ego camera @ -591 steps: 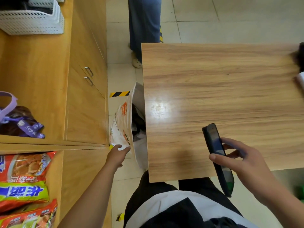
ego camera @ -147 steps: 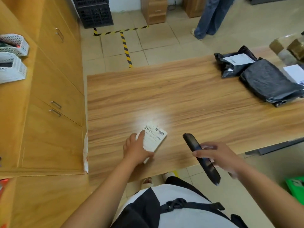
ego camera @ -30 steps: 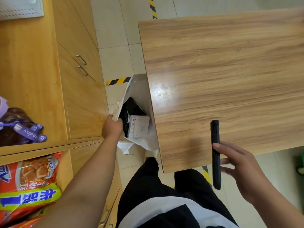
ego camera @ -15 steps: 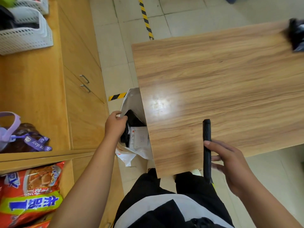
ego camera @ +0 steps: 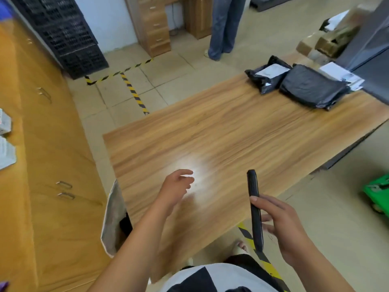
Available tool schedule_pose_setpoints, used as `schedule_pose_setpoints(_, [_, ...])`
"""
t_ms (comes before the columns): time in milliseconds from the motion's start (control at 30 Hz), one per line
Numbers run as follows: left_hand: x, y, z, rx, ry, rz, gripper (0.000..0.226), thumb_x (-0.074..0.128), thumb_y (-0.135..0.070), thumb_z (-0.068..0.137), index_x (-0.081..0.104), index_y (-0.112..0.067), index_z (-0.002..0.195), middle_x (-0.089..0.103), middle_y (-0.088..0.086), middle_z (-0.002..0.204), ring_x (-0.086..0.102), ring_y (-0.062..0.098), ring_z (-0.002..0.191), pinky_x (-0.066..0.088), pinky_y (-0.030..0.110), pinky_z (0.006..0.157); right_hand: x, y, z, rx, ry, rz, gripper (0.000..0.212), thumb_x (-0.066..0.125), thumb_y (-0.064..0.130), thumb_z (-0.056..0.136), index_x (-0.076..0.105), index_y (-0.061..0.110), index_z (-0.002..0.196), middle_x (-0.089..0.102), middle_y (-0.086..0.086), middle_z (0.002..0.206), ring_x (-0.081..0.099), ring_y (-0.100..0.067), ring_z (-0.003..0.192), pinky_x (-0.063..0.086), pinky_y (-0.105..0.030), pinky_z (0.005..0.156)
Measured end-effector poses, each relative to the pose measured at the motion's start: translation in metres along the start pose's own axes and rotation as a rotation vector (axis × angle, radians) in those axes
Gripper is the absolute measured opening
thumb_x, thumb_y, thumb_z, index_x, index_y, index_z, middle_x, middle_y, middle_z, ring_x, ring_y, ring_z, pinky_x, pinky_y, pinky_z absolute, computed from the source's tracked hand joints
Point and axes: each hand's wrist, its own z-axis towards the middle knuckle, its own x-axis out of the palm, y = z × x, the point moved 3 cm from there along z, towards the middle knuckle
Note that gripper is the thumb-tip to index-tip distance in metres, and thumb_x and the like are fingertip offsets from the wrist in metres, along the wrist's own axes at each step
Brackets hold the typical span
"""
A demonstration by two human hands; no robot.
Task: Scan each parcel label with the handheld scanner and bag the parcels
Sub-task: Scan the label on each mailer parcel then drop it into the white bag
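My right hand (ego camera: 280, 226) grips the black handheld scanner (ego camera: 254, 205) at the near edge of the wooden table (ego camera: 231, 131), the scanner pointing away from me. My left hand (ego camera: 176, 188) hovers empty over the table's near left part, fingers loosely spread. Two black poly parcels lie at the far right of the table: one with a white label (ego camera: 267, 75) and a larger one (ego camera: 311, 87) beside it. A white parcel (ego camera: 341, 75) lies behind them. The white collection bag (ego camera: 113, 218) hangs by the table's left edge, with dark parcels inside.
Orange cabinets (ego camera: 42, 165) run along the left. A person in jeans (ego camera: 223, 26) stands beyond the table. Cardboard boxes (ego camera: 328, 43) sit at the far right, a green crate (ego camera: 376, 188) on the floor at right, and black crates (ego camera: 61, 32) at the back left.
My left hand has left the bag's rim and risen over the table, empty. The view has swung up from the bag toward the parcels at the far right.
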Motion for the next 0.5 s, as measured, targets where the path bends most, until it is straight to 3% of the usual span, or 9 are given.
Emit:
schedule_pose_setpoints(67, [0.037,-0.017,0.001,-0.01,0.057,0.035,0.016,0.066,-0.02,0.09,0.072,-0.03,0.101,0.07,-0.004,0.096,0.067,0.012,0.08,0.049,0.023,0.069,-0.033,0.01,0.001,-0.024,-0.028,0.061,0.043,0.081,0.044,0.051,0.081,0.018,0.085,0.067,0.002,0.066,0.061,-0.005,0.047,0.048,-0.017,0.044])
schedule_pose_setpoints(233, [0.124,-0.052,0.01,-0.048,0.148,0.113,0.015,0.067,-0.016,0.089,0.073,-0.022,0.101,0.067,-0.002,0.091,0.062,0.014,0.071,0.048,0.026,0.069,-0.11,0.027,0.013,-0.078,-0.107,0.146,0.037,0.081,0.043,0.055,0.082,0.019,0.084,0.066,0.007,0.063,0.059,-0.003,0.046,0.048,-0.016,0.044])
schedule_pose_setpoints(367, [0.185,-0.066,0.016,-0.056,0.201,0.153,0.017,0.066,-0.013,0.089,0.072,-0.017,0.105,0.067,-0.001,0.089,0.06,0.016,0.072,0.047,0.025,0.068,-0.16,0.028,0.024,-0.081,-0.145,0.213,0.012,0.081,0.032,0.07,0.082,0.028,0.081,0.067,0.008,0.061,0.06,-0.003,0.046,0.05,-0.017,0.043])
schedule_pose_setpoints(500, [0.235,-0.068,0.017,-0.052,0.277,0.215,0.016,0.066,-0.012,0.09,0.073,-0.017,0.104,0.068,-0.002,0.087,0.061,0.016,0.075,0.047,0.025,0.069,-0.196,0.025,0.034,-0.068,-0.208,0.264,0.019,0.082,0.035,0.065,0.081,0.023,0.08,0.064,0.006,0.063,0.06,-0.004,0.046,0.052,-0.018,0.044])
